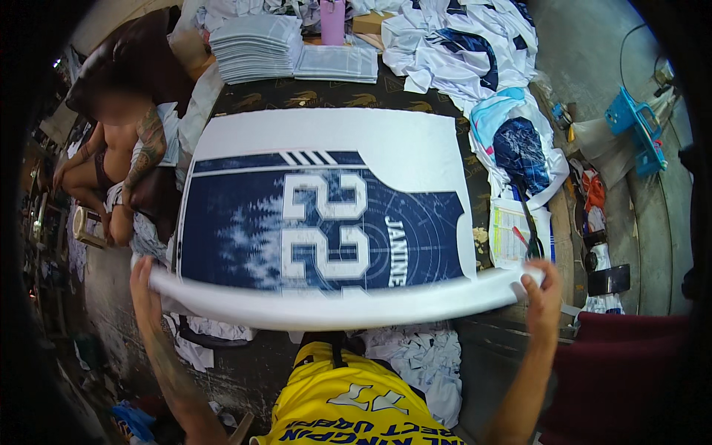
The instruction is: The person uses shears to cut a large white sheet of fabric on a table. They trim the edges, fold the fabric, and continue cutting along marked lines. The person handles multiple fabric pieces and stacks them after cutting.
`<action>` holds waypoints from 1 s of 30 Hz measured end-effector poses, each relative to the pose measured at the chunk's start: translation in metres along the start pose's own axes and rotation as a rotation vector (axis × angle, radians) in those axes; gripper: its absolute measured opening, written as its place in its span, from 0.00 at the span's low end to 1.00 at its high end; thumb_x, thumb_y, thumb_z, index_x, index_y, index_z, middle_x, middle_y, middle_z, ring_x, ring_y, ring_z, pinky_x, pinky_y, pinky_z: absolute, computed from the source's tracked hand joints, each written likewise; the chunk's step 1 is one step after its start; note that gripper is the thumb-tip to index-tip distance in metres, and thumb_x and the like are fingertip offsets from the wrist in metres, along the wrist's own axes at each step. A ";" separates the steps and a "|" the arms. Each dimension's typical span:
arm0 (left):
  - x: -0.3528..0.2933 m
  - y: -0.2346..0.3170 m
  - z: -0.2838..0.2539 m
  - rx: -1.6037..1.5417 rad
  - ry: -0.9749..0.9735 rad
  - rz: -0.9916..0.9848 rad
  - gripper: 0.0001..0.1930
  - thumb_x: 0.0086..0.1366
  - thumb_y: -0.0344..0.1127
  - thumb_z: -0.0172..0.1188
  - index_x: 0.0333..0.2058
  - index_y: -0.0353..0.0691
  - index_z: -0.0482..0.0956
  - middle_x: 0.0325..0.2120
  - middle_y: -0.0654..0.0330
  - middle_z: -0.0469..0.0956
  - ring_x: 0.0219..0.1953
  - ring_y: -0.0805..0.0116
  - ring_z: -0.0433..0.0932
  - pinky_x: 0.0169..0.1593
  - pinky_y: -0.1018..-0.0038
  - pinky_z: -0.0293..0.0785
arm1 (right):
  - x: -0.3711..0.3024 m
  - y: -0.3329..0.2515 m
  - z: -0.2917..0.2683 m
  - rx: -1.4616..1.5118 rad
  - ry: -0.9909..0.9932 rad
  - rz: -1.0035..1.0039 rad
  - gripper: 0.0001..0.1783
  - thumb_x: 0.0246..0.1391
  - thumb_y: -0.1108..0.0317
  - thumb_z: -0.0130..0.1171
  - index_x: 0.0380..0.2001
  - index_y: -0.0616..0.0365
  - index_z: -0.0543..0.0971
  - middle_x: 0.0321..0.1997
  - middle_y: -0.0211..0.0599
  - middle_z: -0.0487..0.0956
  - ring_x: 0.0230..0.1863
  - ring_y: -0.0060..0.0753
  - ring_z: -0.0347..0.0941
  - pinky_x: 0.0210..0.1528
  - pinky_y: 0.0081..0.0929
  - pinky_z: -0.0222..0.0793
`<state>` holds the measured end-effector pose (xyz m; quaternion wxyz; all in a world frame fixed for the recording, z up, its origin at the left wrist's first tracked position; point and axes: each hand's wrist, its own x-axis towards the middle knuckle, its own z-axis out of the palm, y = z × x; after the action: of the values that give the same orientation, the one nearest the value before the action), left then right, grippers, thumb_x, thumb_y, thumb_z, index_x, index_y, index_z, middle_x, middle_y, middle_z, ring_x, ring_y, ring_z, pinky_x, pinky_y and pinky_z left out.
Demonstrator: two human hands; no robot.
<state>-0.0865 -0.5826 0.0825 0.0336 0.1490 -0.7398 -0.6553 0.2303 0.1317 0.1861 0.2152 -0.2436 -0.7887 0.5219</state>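
A large white fabric sheet [319, 126] printed with a navy jersey panel lies on the dark patterned table cover. The panel carries big white numerals, diagonal stripes and a pale tree pattern. My left hand [144, 280] is closed on the near left corner of the sheet. At the near right corner my right hand [544, 289] pinches the cloth, its thumb on top. Between my hands the near edge is raised off the table in a curved white band, slightly blurred. This band covers the lower part of the print, while the far part of the sheet lies flat.
Stacked folded pale sheets [256, 48] stand at the back, beside a pink tumbler [332, 22]. White and navy cloth [463, 48] is heaped at the far right, above papers [508, 233]. A person [122, 152] sits at the left. Fabric scraps [423, 352] lie below the near edge.
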 end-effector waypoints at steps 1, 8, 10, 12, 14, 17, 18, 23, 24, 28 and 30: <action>0.043 0.012 0.019 -0.168 -0.268 -0.170 0.23 0.75 0.41 0.66 0.63 0.37 0.76 0.55 0.59 0.81 0.60 0.65 0.79 0.63 0.65 0.74 | 0.036 -0.014 -0.001 0.002 -0.103 0.041 0.17 0.62 0.70 0.72 0.52 0.61 0.81 0.51 0.32 0.83 0.49 0.20 0.77 0.49 0.20 0.71; 0.266 -0.016 0.171 0.375 -0.249 -0.109 0.14 0.72 0.46 0.69 0.39 0.39 0.82 0.24 0.65 0.78 0.26 0.78 0.80 0.27 0.78 0.72 | 0.237 -0.002 0.056 -0.142 -0.128 0.127 0.12 0.74 0.60 0.62 0.37 0.55 0.84 0.29 0.29 0.87 0.27 0.11 0.67 0.30 0.18 0.58; 0.302 -0.040 0.204 0.558 -0.135 -0.078 0.18 0.69 0.48 0.72 0.39 0.35 0.85 0.23 0.65 0.78 0.26 0.76 0.79 0.28 0.74 0.73 | 0.266 0.025 0.076 -0.197 -0.017 0.163 0.12 0.73 0.60 0.64 0.36 0.54 0.84 0.28 0.28 0.87 0.27 0.10 0.65 0.30 0.18 0.57; 0.326 -0.063 0.225 0.680 -0.093 0.036 0.23 0.65 0.49 0.75 0.43 0.31 0.87 0.28 0.57 0.83 0.30 0.65 0.84 0.35 0.67 0.78 | 0.285 0.054 0.099 -0.250 0.001 0.179 0.12 0.71 0.59 0.65 0.35 0.54 0.85 0.28 0.27 0.87 0.26 0.11 0.65 0.30 0.18 0.57; 0.345 -0.078 0.242 0.818 -0.006 0.209 0.27 0.63 0.50 0.77 0.46 0.28 0.88 0.34 0.48 0.87 0.36 0.53 0.87 0.44 0.61 0.81 | 0.299 0.080 0.121 -0.329 0.060 0.201 0.12 0.68 0.59 0.69 0.36 0.56 0.86 0.27 0.26 0.86 0.25 0.10 0.64 0.30 0.19 0.56; 0.363 -0.086 0.261 0.956 0.058 0.230 0.34 0.61 0.54 0.77 0.55 0.29 0.86 0.51 0.33 0.85 0.56 0.35 0.84 0.61 0.54 0.78 | 0.319 0.111 0.154 -0.351 0.160 0.320 0.14 0.65 0.57 0.72 0.34 0.57 0.86 0.25 0.27 0.86 0.23 0.11 0.63 0.28 0.22 0.56; 0.367 -0.087 0.266 0.934 0.099 0.261 0.34 0.61 0.54 0.77 0.55 0.29 0.86 0.50 0.33 0.85 0.56 0.36 0.84 0.60 0.54 0.78 | 0.329 0.119 0.163 -0.359 0.174 0.335 0.14 0.66 0.57 0.71 0.35 0.58 0.86 0.26 0.28 0.87 0.24 0.12 0.64 0.29 0.22 0.58; 0.387 -0.089 0.276 0.949 0.103 0.232 0.34 0.62 0.57 0.76 0.55 0.31 0.87 0.48 0.35 0.87 0.51 0.38 0.86 0.58 0.53 0.79 | 0.384 0.145 0.195 -0.425 0.203 0.391 0.16 0.68 0.56 0.69 0.38 0.60 0.87 0.28 0.30 0.88 0.27 0.14 0.69 0.34 0.20 0.64; 0.394 -0.090 0.274 0.958 0.100 0.322 0.34 0.62 0.57 0.76 0.55 0.31 0.87 0.48 0.36 0.87 0.51 0.38 0.86 0.58 0.53 0.79 | 0.392 0.148 0.199 -0.454 0.213 0.386 0.16 0.68 0.56 0.69 0.38 0.60 0.87 0.28 0.30 0.88 0.28 0.15 0.69 0.35 0.20 0.64; 0.417 -0.085 0.264 0.930 0.016 0.122 0.38 0.64 0.56 0.74 0.57 0.23 0.83 0.51 0.34 0.86 0.54 0.43 0.85 0.61 0.61 0.76 | 0.415 0.153 0.208 -0.368 0.196 0.429 0.18 0.68 0.53 0.69 0.36 0.59 0.87 0.29 0.30 0.88 0.29 0.16 0.71 0.39 0.21 0.65; 0.409 -0.080 0.268 0.957 0.071 0.270 0.37 0.65 0.57 0.74 0.57 0.26 0.84 0.50 0.37 0.86 0.53 0.43 0.85 0.60 0.59 0.76 | 0.423 0.156 0.212 -0.369 0.165 0.406 0.21 0.65 0.53 0.72 0.43 0.63 0.84 0.27 0.32 0.87 0.27 0.17 0.70 0.34 0.21 0.65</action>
<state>-0.5280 -0.4411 -0.0926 0.0710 0.0728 -0.9686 -0.2267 -0.2044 0.2892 0.0004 0.1218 -0.4730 -0.7854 0.3802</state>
